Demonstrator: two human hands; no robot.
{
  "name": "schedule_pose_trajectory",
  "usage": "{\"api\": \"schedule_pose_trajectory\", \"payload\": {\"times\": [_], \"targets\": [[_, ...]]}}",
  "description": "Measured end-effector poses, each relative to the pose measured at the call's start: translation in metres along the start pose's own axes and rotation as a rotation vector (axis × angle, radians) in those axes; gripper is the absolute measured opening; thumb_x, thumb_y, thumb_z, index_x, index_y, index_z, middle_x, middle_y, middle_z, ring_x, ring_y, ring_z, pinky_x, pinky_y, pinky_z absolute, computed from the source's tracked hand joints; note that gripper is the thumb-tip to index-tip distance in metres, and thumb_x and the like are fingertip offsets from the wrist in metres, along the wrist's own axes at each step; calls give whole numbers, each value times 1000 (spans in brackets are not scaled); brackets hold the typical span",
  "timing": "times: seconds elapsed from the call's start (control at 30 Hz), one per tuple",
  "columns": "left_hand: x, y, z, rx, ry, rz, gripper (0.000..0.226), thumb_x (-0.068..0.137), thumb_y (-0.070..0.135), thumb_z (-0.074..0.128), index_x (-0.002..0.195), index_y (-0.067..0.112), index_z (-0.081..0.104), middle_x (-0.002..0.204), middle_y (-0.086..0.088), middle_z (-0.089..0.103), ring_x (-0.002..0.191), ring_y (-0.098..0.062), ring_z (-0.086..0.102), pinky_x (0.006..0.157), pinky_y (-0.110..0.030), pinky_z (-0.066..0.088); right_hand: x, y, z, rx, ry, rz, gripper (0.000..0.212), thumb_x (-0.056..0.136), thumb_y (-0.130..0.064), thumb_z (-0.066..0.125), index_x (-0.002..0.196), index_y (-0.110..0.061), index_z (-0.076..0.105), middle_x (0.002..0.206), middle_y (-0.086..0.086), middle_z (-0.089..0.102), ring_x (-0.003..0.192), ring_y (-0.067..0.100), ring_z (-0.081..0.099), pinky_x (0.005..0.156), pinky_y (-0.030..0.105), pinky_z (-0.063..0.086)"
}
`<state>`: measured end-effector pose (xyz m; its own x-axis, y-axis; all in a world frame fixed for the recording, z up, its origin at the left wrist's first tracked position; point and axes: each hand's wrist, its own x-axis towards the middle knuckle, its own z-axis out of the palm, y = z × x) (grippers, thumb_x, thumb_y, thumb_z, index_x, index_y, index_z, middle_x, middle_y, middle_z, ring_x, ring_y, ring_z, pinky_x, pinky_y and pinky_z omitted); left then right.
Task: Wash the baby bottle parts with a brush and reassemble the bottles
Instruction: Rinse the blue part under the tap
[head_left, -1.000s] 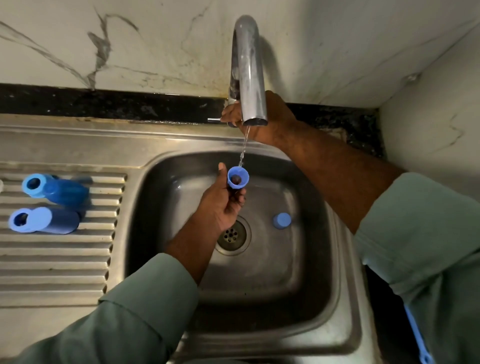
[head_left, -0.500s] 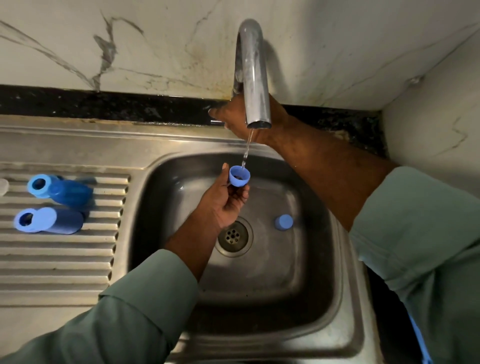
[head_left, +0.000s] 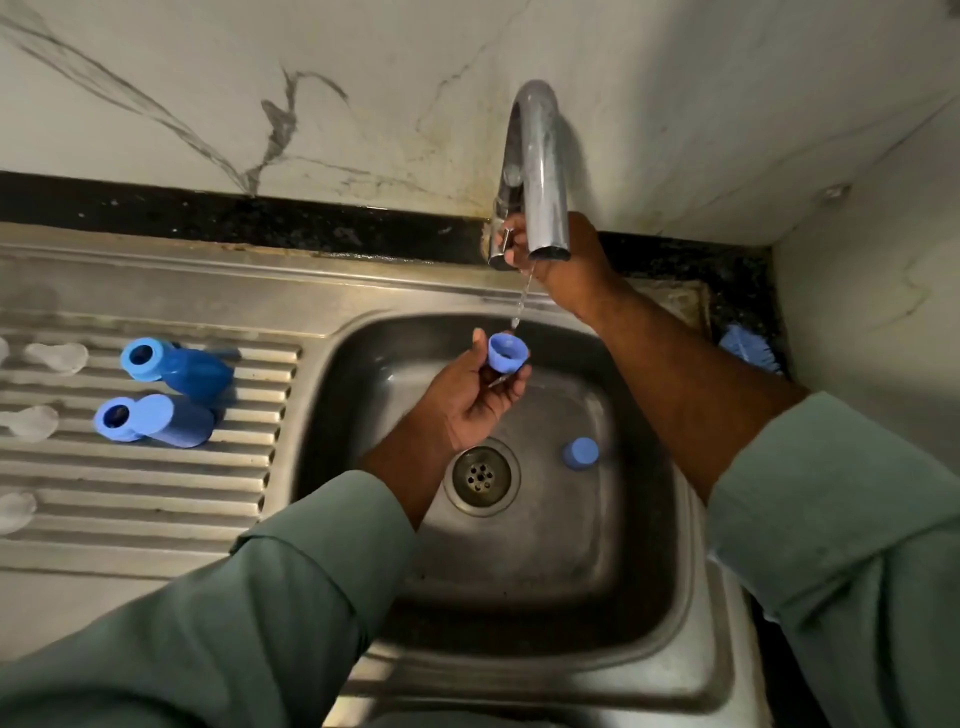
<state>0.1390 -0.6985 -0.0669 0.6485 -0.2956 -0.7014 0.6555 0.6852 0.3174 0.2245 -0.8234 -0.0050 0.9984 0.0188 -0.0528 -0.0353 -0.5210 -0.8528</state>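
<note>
I hold a small blue cap (head_left: 506, 353) in my left hand (head_left: 475, 397), pinched between thumb and curled fingers with its open mouth tilted up toward the tap. A thin stream of water (head_left: 522, 299) falls from the spout (head_left: 543, 171) to the cap's rim. My right hand (head_left: 563, 254) reaches behind the spout and curls round the tap handle (head_left: 501, 244). Below, a second blue cap (head_left: 581, 453) lies on the floor of the steel sink (head_left: 670, 525), to the right of the drain (head_left: 480, 475) and apart from it. On the ribbed draining surface (head_left: 156, 493) to the left, two blue bottles (head_left: 174, 366) (head_left: 153, 421) lie on their sides, near each other, openings facing left. Further left lie some pale, translucent pieces (head_left: 57, 357); I cannot tell what they are. Something blue and bristly (head_left: 748, 348) shows in the far right corner.
</note>
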Motion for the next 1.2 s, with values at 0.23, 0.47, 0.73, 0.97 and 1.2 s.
{"api": "schedule_pose_trajectory", "payload": {"times": [0.23,0.47,0.73,0.97,1.2], "targets": [[-11,3,-32,1701,132,531,23,90,21,68,112,13,70,107,-3,66,100,-19,63,90,-32,50,-63,25,-15,-178,34,46,12,83,-4,66,93,-6,73,94,11,72,91,24,67,91,33,50],[-65,2,-56,2169,2,649,37,85,33,72,119,19,66,123,-4,60,114,-26,56,96,-35,46,-141,26,-7,-518,-196,44,19,86,-22,65,103,-21,73,104,1,72,97,20,66,90,30,50],[-139,35,-127,2370,291,766,30,99,29,48,127,20,54,135,-8,48,122,-31,46,94,-40,43,-171,-19,46,-600,-350,-137,21,87,-22,58,104,-20,72,109,4,71,101,25,64,89,36,50],[-202,117,-220,1818,503,966,38,79,0,66,117,5,67,111,-19,64,100,-42,60,85,-44,49,-168,-84,165,-480,-439,-265,19,89,-20,59,102,-14,73,105,6,72,98,24,65,85,32,49],[-206,162,-262,1867,553,688,35,84,13,61,119,15,62,110,-12,56,105,-34,55,86,-41,45,-164,-113,244,-440,-468,-230,16,85,-21,60,95,-19,73,99,4,73,96,23,65,85,35,51]]}}
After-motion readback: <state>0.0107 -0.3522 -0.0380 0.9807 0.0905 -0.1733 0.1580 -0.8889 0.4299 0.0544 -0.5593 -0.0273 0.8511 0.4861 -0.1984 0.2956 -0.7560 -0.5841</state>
